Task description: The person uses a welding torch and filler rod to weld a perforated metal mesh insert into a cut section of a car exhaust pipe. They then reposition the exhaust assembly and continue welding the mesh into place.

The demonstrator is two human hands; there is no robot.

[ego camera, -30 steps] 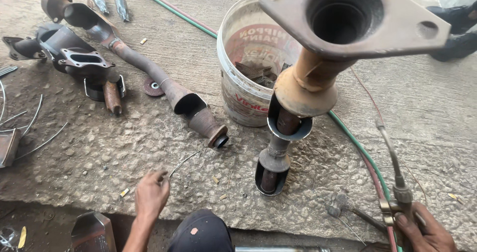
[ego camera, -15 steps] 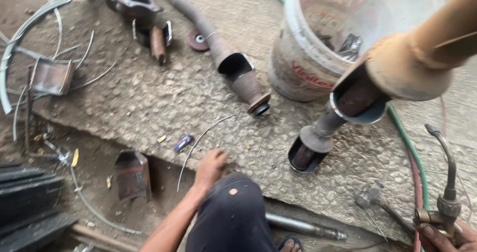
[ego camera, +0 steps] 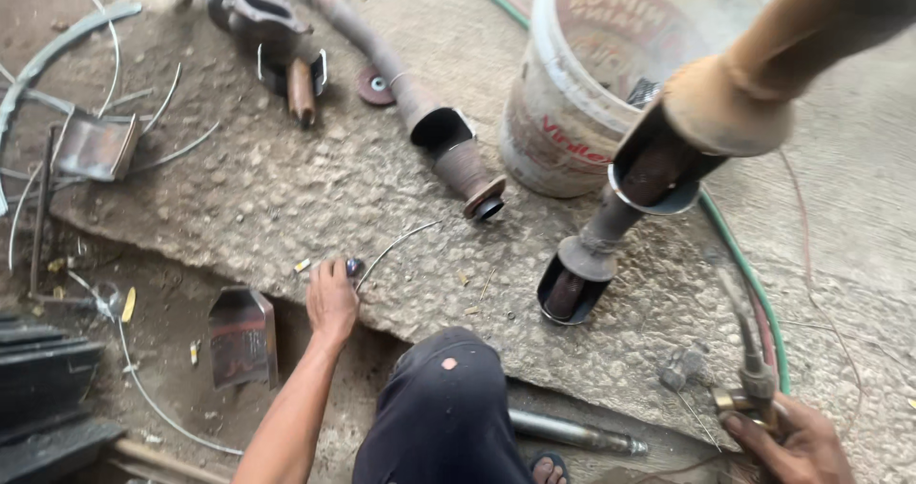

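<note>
My left hand [ego camera: 331,298] rests on the rough concrete slab [ego camera: 286,198], fingertips against a small dark bluish object [ego camera: 354,267]. A thin bent wire rod [ego camera: 396,246] starts right beside it. Whether the fingers grip the object is unclear. My right hand [ego camera: 797,444] at the bottom right holds a brass gas torch [ego camera: 749,370] whose nozzle points up. A rusty exhaust pipe [ego camera: 668,160] stands upright between the hands, its foot [ego camera: 570,293] on the slab. My dark-trousered knee [ego camera: 444,398] is below.
A dirty white plastic bucket [ego camera: 563,112] stands behind the upright pipe. Another rusty pipe [ego camera: 420,102] lies on the slab with manifold parts [ego camera: 258,26]. Green and red hoses [ego camera: 759,293] run to the torch. Scrap strips and wires [ego camera: 91,145] lie left; a bent plate [ego camera: 241,336] sits below the slab edge.
My left hand has moved along the slab onto the small dark object by the wire. The view has swung left and down. The right hand keeps hold of the torch.
</note>
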